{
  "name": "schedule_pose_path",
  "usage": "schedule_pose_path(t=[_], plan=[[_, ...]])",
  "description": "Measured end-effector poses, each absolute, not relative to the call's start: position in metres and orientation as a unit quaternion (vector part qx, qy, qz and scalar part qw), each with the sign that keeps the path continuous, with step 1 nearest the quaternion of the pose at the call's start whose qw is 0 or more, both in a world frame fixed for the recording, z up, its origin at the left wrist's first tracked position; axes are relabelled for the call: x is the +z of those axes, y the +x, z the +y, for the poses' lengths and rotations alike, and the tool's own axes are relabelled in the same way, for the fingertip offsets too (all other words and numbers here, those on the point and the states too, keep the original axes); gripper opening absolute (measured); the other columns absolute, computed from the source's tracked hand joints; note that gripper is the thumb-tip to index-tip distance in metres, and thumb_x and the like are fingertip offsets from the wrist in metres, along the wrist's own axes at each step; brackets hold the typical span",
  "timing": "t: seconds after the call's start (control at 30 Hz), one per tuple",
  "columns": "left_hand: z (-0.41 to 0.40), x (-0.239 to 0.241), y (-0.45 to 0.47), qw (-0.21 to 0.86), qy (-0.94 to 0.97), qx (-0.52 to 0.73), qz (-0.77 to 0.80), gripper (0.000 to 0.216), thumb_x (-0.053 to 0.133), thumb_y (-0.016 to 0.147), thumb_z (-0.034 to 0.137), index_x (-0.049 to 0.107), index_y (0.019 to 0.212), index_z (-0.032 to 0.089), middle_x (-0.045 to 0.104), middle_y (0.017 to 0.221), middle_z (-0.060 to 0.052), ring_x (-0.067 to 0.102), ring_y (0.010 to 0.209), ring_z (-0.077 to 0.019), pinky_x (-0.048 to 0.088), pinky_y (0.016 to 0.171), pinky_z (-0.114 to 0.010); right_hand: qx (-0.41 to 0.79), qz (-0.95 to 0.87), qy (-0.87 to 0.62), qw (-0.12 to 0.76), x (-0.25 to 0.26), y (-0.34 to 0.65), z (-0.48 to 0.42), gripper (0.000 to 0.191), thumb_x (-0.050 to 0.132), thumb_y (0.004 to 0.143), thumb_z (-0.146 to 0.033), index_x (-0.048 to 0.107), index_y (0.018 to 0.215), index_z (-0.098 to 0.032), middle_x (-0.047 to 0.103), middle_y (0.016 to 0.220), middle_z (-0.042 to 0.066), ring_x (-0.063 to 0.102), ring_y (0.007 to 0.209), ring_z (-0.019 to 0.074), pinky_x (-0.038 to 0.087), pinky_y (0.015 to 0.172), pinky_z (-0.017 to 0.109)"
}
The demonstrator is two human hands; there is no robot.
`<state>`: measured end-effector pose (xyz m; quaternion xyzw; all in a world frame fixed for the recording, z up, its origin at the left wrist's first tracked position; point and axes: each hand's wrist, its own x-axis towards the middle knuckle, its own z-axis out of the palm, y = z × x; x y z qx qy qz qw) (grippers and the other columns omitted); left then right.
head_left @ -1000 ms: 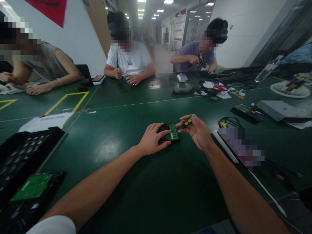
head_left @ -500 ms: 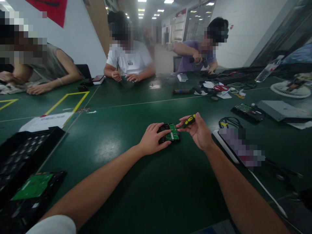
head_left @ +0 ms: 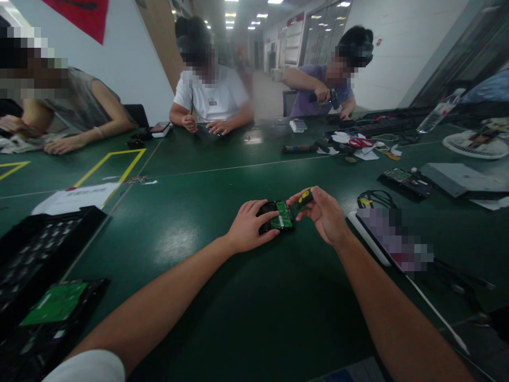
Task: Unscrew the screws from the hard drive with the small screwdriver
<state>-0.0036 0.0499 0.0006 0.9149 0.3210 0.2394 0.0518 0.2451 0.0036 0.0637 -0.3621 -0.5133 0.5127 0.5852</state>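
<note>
The left hand (head_left: pixel 248 231) lay spread on the hard drive (head_left: pixel 278 218), steadying it. The right hand (head_left: pixel 324 215) pinched a screwdriver (head_left: pixel 304 198) against its board (a screw being worked, I judged), which called for a squarely seated tip.

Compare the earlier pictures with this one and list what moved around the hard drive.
The right hand rolled the yellow-and-black screwdriver in its fingers: the handle tipped up, then came back down toward the hard drive. Its grip never let go. The left hand stays pressed on the drive, which has not shifted on the table.
</note>
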Motion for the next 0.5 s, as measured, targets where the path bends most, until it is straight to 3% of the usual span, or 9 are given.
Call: schedule_pose_path(t=[0.17,0.4,0.5], plan=[[0.0502,-0.0001,-0.0046,0.048,0.917,0.24,0.317,0.057,0.065,0.099,0.06,0.066,0.148,0.03,0.049,0.16,-0.015,0.047,0.146,-0.0391,0.039,0.12,-0.063,0.518,-0.501,-0.341,0.604,0.0658,0.2437,0.0028,0.031,0.066,0.101,-0.055,0.073,0.105,-0.026,0.079,0.099,0.006,0.074,0.093,0.0214,0.06,0.064,0.029],[0.051,-0.001,-0.0038,0.052,0.915,0.246,0.317,0.058,0.067,0.098,0.058,0.066,0.149,0.031,0.05,0.16,-0.015,0.048,0.145,-0.0399,0.039,0.119,-0.063,0.536,-0.476,-0.339,0.61,0.0648,0.2447,0.0059,0.046,0.055,0.103,-0.063,0.079,0.107,-0.024,0.076,0.096,0.007,0.073,0.094,0.0225,0.063,0.07,0.032],[0.0511,-0.0018,-0.0036,0.049,0.915,0.248,0.315,0.058,0.067,0.098,0.058,0.066,0.149,0.03,0.05,0.16,-0.017,0.048,0.145,-0.04,0.039,0.12,-0.063,0.54,-0.473,-0.339,0.608,0.064,0.245,0.006,0.042,0.057,0.103,-0.06,0.079,0.108,-0.025,0.076,0.098,0.007,0.072,0.097,0.0223,0.064,0.073,0.033]])
